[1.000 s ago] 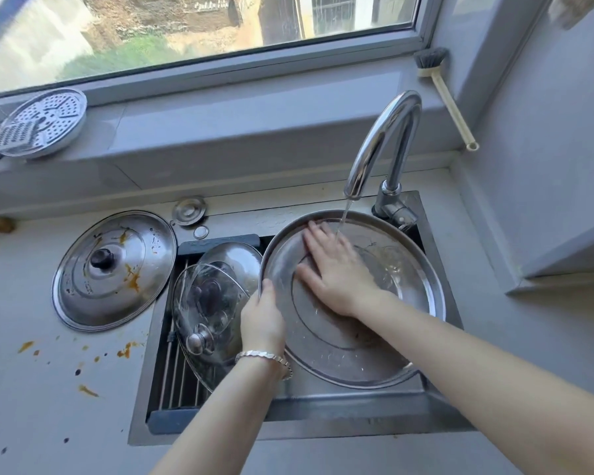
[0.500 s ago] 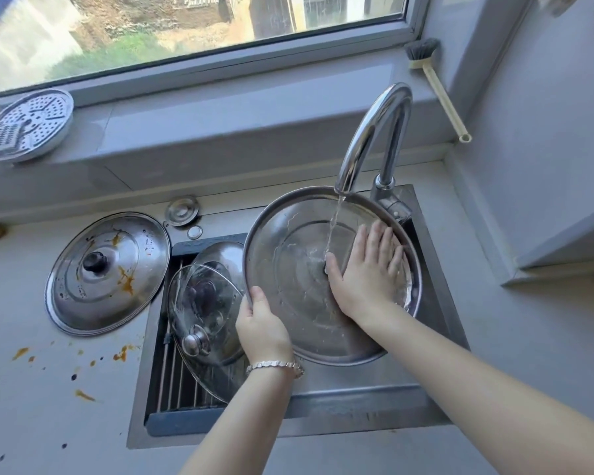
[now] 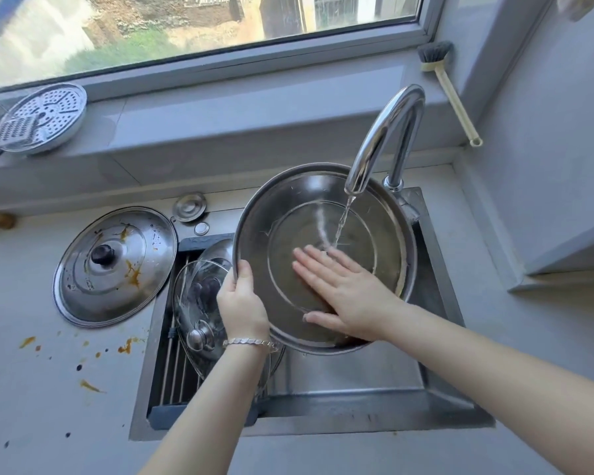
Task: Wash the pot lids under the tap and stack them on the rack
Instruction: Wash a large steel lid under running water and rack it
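A large steel lid is held tilted over the sink, underside up, under the running tap. My left hand grips its left rim. My right hand lies flat with straight fingers on the lid's inner face, just below the water stream. A glass lid and a steel lid behind it lean on the roll-up rack over the sink's left part. A sauce-stained steel lid with a black knob lies on the counter to the left.
The sink is set into a grey counter with orange sauce spots at the left. A perforated steamer plate sits on the windowsill. A dish brush leans in the right corner. A small round steel cap lies behind the rack.
My right hand slid from the lid's right side to its lower middle, fingers now pointing left. The lid tipped up more toward me under the stream.
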`<state>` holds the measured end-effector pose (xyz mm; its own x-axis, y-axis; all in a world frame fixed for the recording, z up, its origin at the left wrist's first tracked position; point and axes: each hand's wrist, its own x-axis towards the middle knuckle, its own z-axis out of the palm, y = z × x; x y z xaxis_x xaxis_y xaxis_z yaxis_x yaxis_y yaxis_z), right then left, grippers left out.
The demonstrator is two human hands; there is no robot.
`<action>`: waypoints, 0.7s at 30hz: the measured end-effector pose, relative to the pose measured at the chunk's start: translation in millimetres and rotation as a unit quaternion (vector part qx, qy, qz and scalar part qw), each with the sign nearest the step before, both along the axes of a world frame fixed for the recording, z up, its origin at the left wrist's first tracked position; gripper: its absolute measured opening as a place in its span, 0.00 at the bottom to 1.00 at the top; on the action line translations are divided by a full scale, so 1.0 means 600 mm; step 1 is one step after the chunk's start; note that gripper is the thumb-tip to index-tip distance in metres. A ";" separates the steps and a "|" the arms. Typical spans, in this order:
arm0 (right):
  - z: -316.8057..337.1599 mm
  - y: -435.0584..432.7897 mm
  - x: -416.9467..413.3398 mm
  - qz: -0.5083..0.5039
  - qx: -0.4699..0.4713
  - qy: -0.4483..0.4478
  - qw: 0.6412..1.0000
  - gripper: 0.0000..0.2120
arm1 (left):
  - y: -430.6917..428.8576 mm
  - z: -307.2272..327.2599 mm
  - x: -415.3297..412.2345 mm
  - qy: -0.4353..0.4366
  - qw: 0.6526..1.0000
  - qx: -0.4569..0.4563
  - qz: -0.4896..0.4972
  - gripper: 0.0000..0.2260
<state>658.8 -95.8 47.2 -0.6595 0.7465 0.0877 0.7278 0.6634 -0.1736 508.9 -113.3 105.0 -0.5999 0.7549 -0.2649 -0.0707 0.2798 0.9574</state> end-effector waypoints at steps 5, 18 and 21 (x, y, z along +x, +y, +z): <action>0.001 0.031 0.020 -0.238 -0.055 0.038 0.969 0.37 | -0.008 0.002 0.011 0.006 1.000 0.008 0.028 0.08; 0.000 -0.016 -0.048 0.181 -0.009 0.073 0.981 0.23 | 0.009 0.010 -0.001 -0.026 0.999 0.046 0.006 0.11; -0.021 -0.033 0.006 0.193 -0.053 0.029 0.979 0.24 | 0.020 0.021 -0.028 0.021 0.997 0.066 0.024 0.08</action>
<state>662.1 -115.3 34.5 -0.8908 0.4494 0.0678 0.4134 0.8631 -0.2902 492.4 -101.2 117.4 -0.6438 0.7525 -0.1389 -0.0406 0.1476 0.9882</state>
